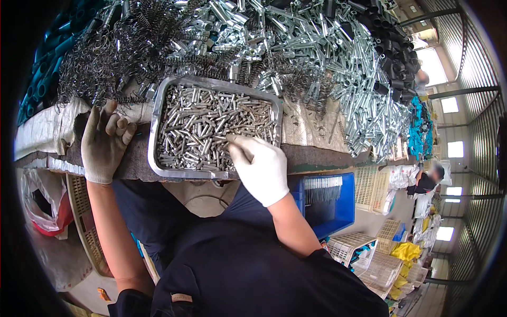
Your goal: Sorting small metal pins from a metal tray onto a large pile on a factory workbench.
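A grey rectangular metal tray (pixel 155 134) full of short silver metal pins (pixel 203 119) sits at the front edge of the bench. My right hand (pixel 260 168), in a white knitted glove, reaches over its front right part. The thumb and forefinger are pinched together at a metal pin among the others; the pin is partly hidden by the fingertips. To the left of the tray my left hand (pixel 104 145), gloved with greyish fingertips, is raised palm up. Its fingers are half bent and apart, with nothing visible between them.
Dark coil springs (pixel 121 58) are heaped behind the tray, beside silver metal tubes (pixel 354 90). Teal tubes (pixel 45 74) lie far left; black sleeves (pixel 398 66) far right. A blue bin (pixel 346 203) and plastic crates (pixel 351 245) stand below, right. Another person (pixel 425 182) is farther right.
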Demonstrator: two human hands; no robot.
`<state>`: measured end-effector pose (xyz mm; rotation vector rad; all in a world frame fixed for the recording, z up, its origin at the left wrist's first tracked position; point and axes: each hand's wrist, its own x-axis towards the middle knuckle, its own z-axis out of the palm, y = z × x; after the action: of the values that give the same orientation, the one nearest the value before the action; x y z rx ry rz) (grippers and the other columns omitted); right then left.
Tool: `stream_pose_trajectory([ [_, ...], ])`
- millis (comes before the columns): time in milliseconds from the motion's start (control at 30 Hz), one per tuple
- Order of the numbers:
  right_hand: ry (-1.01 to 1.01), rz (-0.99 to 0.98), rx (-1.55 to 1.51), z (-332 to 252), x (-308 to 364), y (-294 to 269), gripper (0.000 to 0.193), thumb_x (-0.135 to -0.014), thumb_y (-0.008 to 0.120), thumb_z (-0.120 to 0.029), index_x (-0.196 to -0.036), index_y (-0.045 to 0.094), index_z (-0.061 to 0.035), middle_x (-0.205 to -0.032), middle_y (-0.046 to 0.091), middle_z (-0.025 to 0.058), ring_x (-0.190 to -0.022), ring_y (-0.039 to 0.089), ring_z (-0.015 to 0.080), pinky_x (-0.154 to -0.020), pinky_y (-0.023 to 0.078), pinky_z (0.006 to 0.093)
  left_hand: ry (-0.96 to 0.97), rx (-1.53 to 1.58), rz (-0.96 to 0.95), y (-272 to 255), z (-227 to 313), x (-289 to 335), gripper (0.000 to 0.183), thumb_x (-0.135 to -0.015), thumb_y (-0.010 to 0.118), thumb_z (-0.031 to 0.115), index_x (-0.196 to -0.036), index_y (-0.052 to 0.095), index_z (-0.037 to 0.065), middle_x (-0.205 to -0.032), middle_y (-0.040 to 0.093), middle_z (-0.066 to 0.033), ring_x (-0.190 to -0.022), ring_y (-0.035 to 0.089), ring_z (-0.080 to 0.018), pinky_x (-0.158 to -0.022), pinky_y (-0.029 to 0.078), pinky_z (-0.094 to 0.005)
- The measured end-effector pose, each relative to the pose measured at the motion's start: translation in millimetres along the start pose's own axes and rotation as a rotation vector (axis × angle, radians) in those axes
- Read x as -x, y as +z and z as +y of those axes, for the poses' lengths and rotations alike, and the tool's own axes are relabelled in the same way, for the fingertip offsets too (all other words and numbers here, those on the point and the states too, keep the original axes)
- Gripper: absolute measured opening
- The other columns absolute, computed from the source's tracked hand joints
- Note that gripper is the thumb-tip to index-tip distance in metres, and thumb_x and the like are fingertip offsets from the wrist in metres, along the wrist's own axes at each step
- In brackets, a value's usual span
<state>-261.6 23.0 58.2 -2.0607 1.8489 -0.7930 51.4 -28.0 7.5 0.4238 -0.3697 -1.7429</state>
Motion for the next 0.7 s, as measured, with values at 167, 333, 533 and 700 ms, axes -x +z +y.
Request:
stream_pose_trajectory([
  [167, 0.120, 0.164, 0.069, 27, -28, -11, 0.015, -0.081, 0.067, -0.021, -0.090, 0.074, -0.0117, -0.081, 0.069, 0.0097, -0.072, 0.067, 0.0267, -0.065, 0.053, 0.0347, 0.002, -0.019, -0.032, -4, 1, 2, 0.043, -0.104, 0.035, 0.033, -0.124, 0.051, -0.001, -0.078, 0.053, -0.0042, -0.090, 0.061, -0.0215, -0.092, 0.050, -0.0408],
  [333, 0.267, 0.017, 0.165, 18, -49, -3, 0.021, -0.079, 0.067, -0.029, -0.088, 0.074, -0.0112, -0.080, 0.070, 0.0118, -0.075, 0.068, 0.0298, -0.071, 0.053, 0.0393, 0.007, -0.025, 0.061, 2, 1, 1, 0.043, -0.104, 0.036, 0.034, -0.122, 0.052, -0.002, -0.072, 0.051, -0.0038, -0.089, 0.062, -0.0219, -0.091, 0.051, -0.0410],
  [533, 0.273, -0.046, 0.172, 12, -54, -3, 0.020, -0.079, 0.067, -0.028, -0.089, 0.074, -0.0124, -0.080, 0.070, 0.0122, -0.077, 0.068, 0.0313, -0.073, 0.053, 0.0399, -0.007, -0.022, 0.012, 1, 1, 1, 0.044, -0.104, 0.036, 0.034, -0.124, 0.051, -0.003, -0.073, 0.050, -0.0035, -0.089, 0.061, -0.0216, -0.091, 0.051, -0.0413],
  [700, 0.197, 0.030, 0.122, 20, -49, 1, 0.020, -0.077, 0.069, -0.023, -0.092, 0.074, -0.0100, -0.076, 0.070, 0.0094, -0.069, 0.067, 0.0239, -0.067, 0.052, 0.0336, 0.001, 0.001, -0.028, 0, 0, 0, 0.044, -0.104, 0.036, 0.032, -0.124, 0.051, -0.003, -0.072, 0.049, -0.0034, -0.089, 0.061, -0.0215, -0.092, 0.050, -0.0416],
])
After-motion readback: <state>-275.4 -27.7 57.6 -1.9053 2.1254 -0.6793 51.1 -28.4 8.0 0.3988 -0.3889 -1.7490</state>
